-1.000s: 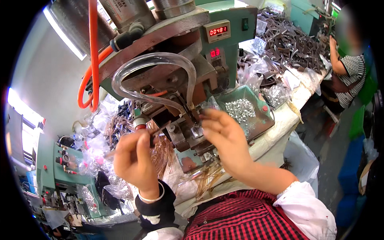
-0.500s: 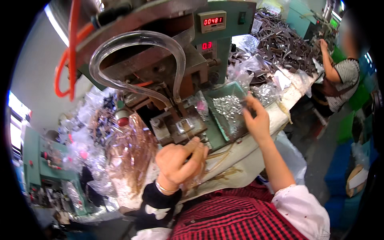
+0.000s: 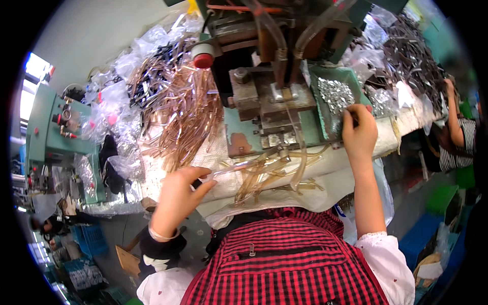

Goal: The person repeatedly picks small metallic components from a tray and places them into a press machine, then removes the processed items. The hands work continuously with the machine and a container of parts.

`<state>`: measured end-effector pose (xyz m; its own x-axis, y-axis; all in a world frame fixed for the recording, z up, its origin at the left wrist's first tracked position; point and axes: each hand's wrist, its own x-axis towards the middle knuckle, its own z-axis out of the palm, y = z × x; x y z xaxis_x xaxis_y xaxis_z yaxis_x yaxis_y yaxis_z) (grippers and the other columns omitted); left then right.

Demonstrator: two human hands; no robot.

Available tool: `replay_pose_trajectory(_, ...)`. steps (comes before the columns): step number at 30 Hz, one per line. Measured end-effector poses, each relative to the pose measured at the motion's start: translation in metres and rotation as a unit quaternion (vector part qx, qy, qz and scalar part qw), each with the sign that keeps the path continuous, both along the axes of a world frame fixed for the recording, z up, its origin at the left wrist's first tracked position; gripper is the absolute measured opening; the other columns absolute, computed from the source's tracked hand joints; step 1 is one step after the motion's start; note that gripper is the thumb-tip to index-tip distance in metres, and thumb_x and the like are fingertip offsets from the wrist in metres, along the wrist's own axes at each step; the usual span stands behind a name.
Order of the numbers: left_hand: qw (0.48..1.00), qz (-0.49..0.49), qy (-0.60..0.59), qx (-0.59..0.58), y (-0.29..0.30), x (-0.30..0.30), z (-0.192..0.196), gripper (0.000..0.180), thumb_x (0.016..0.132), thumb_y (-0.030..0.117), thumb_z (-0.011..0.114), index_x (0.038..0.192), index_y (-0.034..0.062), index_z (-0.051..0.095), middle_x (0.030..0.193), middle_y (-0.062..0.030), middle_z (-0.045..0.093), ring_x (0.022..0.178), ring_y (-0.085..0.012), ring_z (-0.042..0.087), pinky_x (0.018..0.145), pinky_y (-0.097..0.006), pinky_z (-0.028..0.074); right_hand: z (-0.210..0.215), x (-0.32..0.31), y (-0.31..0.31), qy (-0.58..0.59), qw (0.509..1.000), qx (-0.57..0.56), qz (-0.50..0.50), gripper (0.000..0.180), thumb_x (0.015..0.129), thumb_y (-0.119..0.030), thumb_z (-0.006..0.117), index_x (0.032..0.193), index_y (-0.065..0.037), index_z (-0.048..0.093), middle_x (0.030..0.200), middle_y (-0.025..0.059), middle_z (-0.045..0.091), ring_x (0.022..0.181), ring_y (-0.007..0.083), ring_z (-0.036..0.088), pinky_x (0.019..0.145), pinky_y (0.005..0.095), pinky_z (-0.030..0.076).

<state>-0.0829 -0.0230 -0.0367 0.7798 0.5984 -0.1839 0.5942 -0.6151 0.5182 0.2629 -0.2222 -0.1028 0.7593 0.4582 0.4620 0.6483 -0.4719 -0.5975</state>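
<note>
My left hand [image 3: 180,195] pinches one end of a clear plastic strip [image 3: 239,166], which stretches right toward the front of the machine bed. My right hand [image 3: 360,131] is at the near right of a green tray [image 3: 318,113] holding small shiny metal pieces [image 3: 335,95]. Its thumb and fingers are curled together; whatever they hold is hidden. Between the hands stands a press [image 3: 277,104] with two clear tubes at its head. Another clear strip [image 3: 300,157] hangs from the die area over the bench edge.
A heap of pinkish clear strips [image 3: 185,112] lies left of the press, beside a red button [image 3: 203,60]. Yellowish strips [image 3: 254,178] lie on the cloth in front. Dark strips [image 3: 409,53] are piled at right, where another person [image 3: 457,137] works. A green machine [image 3: 61,119] stands far left.
The view has shifted, bringing more of the bench's left side into sight. My left hand has moved away from the die, leftward and toward me, with a strip. My right hand stays by the tray.
</note>
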Motion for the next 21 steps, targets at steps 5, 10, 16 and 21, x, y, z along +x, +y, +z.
replay_pose_trajectory(5, 0.991, -0.018, -0.034, 0.127, -0.045, 0.023, -0.064, 0.033, 0.086, 0.028, 0.078, 0.105, 0.0035, 0.065, 0.099, -0.0160, 0.062, 0.089, -0.0368, 0.063, 0.076, -0.044, 0.053, 0.009, -0.015, 0.029, 0.057, 0.990, 0.127, 0.033, 0.015, 0.089, -0.001, 0.066, 0.105, -0.001, 0.069, 0.095, 0.0112, 0.071, 0.088, 0.0251, 0.067, 0.081, 0.0341, 0.052)
replay_pose_trajectory(10, 0.933, -0.271, -0.146, -0.188, -0.085, 0.070, -0.039, 0.039, 0.087, 0.027, 0.077, 0.114, 0.0013, 0.066, 0.095, -0.0193, 0.070, 0.083, -0.0398, 0.066, 0.076, -0.046, 0.055, 0.012, -0.004, 0.035, 0.005, 0.991, 0.124, 0.058, 0.016, 0.090, 0.004, 0.063, 0.104, 0.001, 0.072, 0.098, 0.0125, 0.072, 0.091, 0.0248, 0.068, 0.085, 0.0348, 0.052)
replay_pose_trajectory(16, 0.970, 0.054, -0.197, 0.130, 0.010, 0.051, 0.001, 0.013, 0.082, 0.016, 0.075, 0.091, 0.0062, 0.075, 0.086, -0.0131, 0.068, 0.083, -0.0354, 0.066, 0.074, -0.043, 0.053, 0.003, -0.004, -0.017, 0.118, 0.976, 0.179, 0.042, 0.017, 0.091, 0.003, 0.065, 0.106, 0.001, 0.073, 0.097, 0.0091, 0.072, 0.091, 0.0182, 0.067, 0.085, 0.0294, 0.051)
replay_pose_trajectory(21, 0.954, 0.050, -0.029, 0.295, 0.059, 0.055, -0.050, 0.011, 0.075, 0.015, 0.080, 0.080, 0.0086, 0.074, 0.087, -0.0099, 0.064, 0.089, -0.0321, 0.062, 0.079, -0.042, 0.050, 0.073, -0.046, 0.033, 0.127, 0.949, 0.215, 0.195, 0.022, 0.087, 0.001, 0.069, 0.108, 0.000, 0.074, 0.105, 0.0124, 0.073, 0.095, 0.0213, 0.068, 0.086, 0.0316, 0.052)
